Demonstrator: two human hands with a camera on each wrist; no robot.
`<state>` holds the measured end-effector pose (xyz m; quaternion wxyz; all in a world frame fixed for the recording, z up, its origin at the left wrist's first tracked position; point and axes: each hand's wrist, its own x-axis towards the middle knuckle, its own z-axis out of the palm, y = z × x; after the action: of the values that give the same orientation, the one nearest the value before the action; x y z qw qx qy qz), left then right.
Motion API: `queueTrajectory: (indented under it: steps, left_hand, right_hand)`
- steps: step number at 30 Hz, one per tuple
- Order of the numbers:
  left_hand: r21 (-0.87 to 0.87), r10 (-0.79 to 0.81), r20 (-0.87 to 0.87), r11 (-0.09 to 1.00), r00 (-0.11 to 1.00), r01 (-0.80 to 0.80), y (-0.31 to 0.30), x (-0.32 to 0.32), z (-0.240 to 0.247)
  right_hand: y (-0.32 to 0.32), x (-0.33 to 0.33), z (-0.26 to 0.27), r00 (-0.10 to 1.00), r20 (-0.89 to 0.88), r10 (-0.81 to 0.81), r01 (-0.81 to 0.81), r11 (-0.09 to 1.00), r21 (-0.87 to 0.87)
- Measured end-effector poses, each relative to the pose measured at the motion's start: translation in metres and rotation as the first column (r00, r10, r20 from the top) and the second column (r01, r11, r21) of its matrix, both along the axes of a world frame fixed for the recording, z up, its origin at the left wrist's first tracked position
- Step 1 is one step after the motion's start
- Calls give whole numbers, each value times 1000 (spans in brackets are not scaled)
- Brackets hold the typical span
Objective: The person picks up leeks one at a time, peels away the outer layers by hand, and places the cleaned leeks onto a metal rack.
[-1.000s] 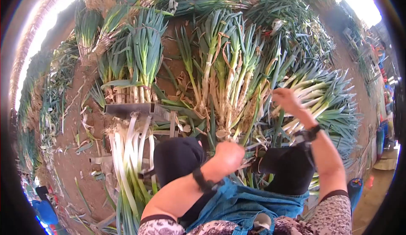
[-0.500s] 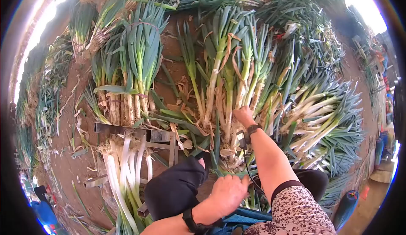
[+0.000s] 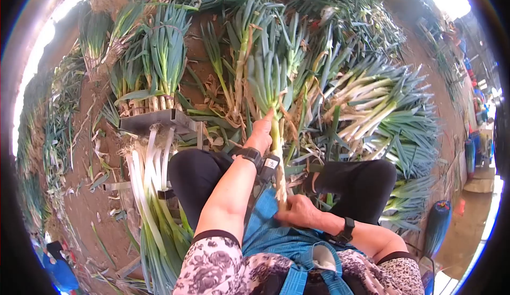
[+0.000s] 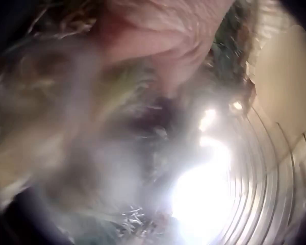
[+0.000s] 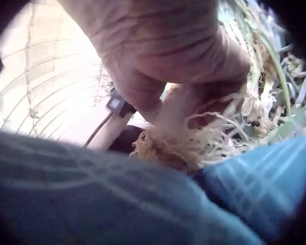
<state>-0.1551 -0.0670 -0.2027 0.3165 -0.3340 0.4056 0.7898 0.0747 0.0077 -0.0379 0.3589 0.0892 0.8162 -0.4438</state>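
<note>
A leek with a pale stalk and fanned green leaves stands across the apron, root end toward the body. My left hand grips its stalk just under the leaves. Down at the root end, my right hand holds the lower stalk with curled fingers. Stringy tan roots poke out below the right hand in the right wrist view, close over the blue apron. The left wrist view is blurred; the left hand shows at its top, beside a smeared stalk.
Untrimmed leeks stand upright ahead. Cleaned white-stalked leeks lie piled at right, and more lie at left by a metal frame. Tied bundles stand behind the frame. Bent knees flank the lap.
The right hand swung from the right-hand pile into the upright leeks, then back to the lap with a leek. The left hand moved from the lap forward onto its stalk.
</note>
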Motion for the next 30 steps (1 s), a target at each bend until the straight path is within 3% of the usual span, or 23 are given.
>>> queueTrajectory:
  steps: [3, 4, 6, 8, 10, 11, 12, 13, 14, 16, 17, 18, 21, 22, 24, 26, 28, 30]
  left_hand:
    - [34, 26, 14, 999, 1000, -27, 3, 27, -38]
    - [33, 33, 21, 999, 999, -33, 4, 32, -24]
    - [25, 41, 24, 999, 999, -42, 6, 41, -3]
    - [229, -16, -98, 973, 995, 38, 12, 45, 9]
    - [257, -6, -79, 966, 997, 26, 19, 46, 17]
    - [261, 9, -93, 965, 996, 15, 20, 48, 20]
    - [266, 26, -105, 964, 994, 3, 22, 48, 20]
    - [261, 68, -124, 965, 990, -33, 23, 46, 25]
    - [214, 77, -129, 976, 989, -48, 20, 45, 29]
    - [0, 54, -128, 998, 990, -55, 11, 48, 39]
    - [0, 58, -121, 998, 991, -58, 8, 49, 35]
    - [20, 71, -180, 997, 981, -69, 6, 53, 35]
    - [134, 83, -223, 990, 971, -54, 13, 61, 34]
    - [216, 87, -220, 976, 972, -38, 15, 63, 40]
    - [226, 34, -215, 974, 976, 16, 17, 68, 59]
    - [212, -56, -196, 972, 979, 98, 24, 71, 68]
    - [254, -66, -224, 959, 972, 124, 30, 71, 61]
    - [300, -14, -114, 953, 993, 48, 27, 64, 56]
  right_hand:
    - [27, 7, -6, 977, 33, 211, -209, 976, -55]
    - [41, -4, -13, 946, 69, 318, -312, 946, -84]
    - [67, -40, -18, 989, 107, -100, 108, 992, -70]
    - [83, -84, -42, 921, -58, -386, 386, 923, -10]
    - [89, -131, -68, 775, 145, -616, 632, 762, -140]
    - [88, -146, -88, 747, 196, -635, 658, 665, -353]
    - [77, -159, -97, 639, 243, -729, 739, 496, -455]
    - [65, -171, -102, 527, 301, -795, 778, 309, -548]
    - [61, -174, -106, 532, 311, -788, 779, 311, -545]
    - [55, -176, -114, 552, -38, -833, 711, 494, -501]
    - [54, -175, -118, 556, -171, -813, 736, 578, -353]
    - [52, -173, -121, 557, -170, -813, 738, 579, -347]
    - [50, -155, -111, 358, -25, -934, 850, 337, -404]
    - [55, -153, -115, 334, 64, -940, 803, 248, -542]
    - [60, -147, -91, 251, 253, -935, 812, 61, -580]
    - [72, -134, -84, 318, 434, -843, 811, 5, -585]
    - [74, -109, -66, 330, 594, -734, 925, 127, -357]
    - [49, -54, -77, 509, 694, -509, 856, 385, -345]
